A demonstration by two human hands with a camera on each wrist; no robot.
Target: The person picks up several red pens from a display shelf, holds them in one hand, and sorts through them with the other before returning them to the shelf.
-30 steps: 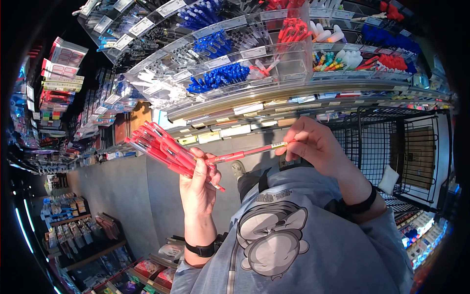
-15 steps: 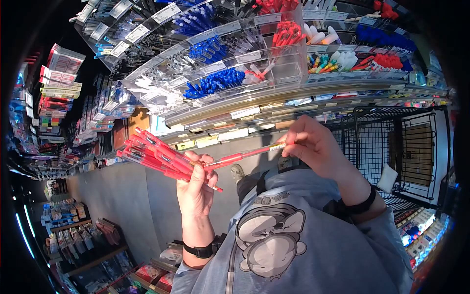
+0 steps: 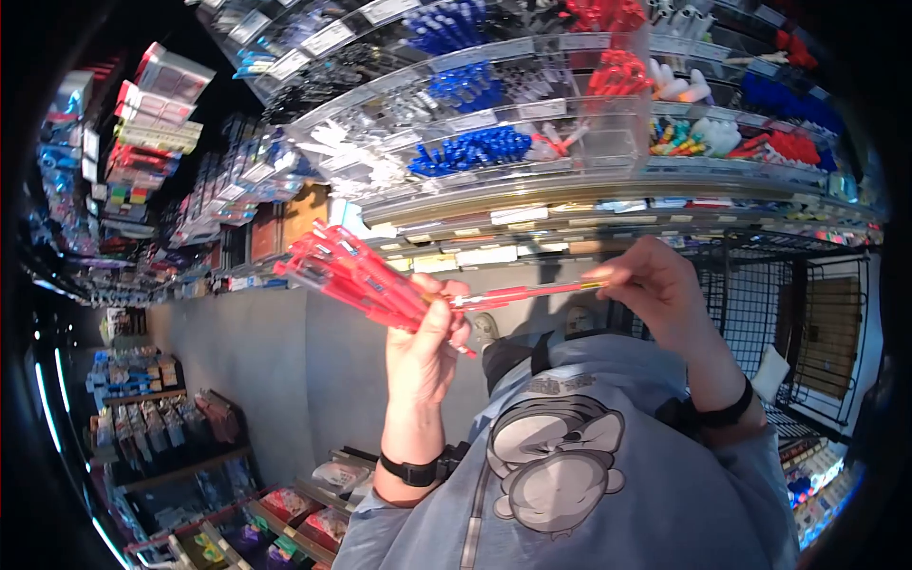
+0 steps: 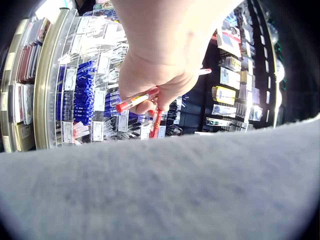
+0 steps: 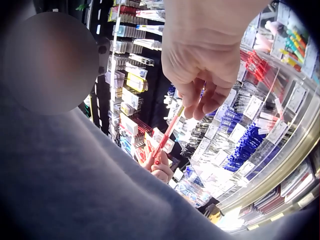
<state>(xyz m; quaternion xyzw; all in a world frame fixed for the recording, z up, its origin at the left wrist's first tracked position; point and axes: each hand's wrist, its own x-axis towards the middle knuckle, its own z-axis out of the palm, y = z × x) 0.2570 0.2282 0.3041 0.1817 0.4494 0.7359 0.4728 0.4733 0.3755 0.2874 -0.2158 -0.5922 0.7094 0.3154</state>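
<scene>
In the head view my left hand (image 3: 418, 361) grips a bundle of red pens (image 3: 356, 275), which fan out to the upper left. One single red pen (image 3: 522, 294) spans the gap between my hands, its left end at the left fingers. Thumb and fingers of my right hand (image 3: 660, 294) pinch its right end, near a small label. The right wrist view shows this red pen (image 5: 171, 127) slanting down from the right fingertips to the left hand (image 5: 162, 171). From the left wrist, the hand (image 4: 160, 75) hides most of the bundle.
A tiered clear pen rack (image 3: 456, 114) stands ahead, holding blue pens (image 3: 470, 152), white pens (image 3: 351, 157) and red pens (image 3: 617, 74). A black wire cart (image 3: 750, 304) is at the right. Hanging packs (image 3: 161, 123) and low shelves (image 3: 180, 427) line the left side.
The head view has turned, so rack and hands appear farther right. Both hands keep their hold. The white barcode label seen earlier on the single pen no longer faces the camera.
</scene>
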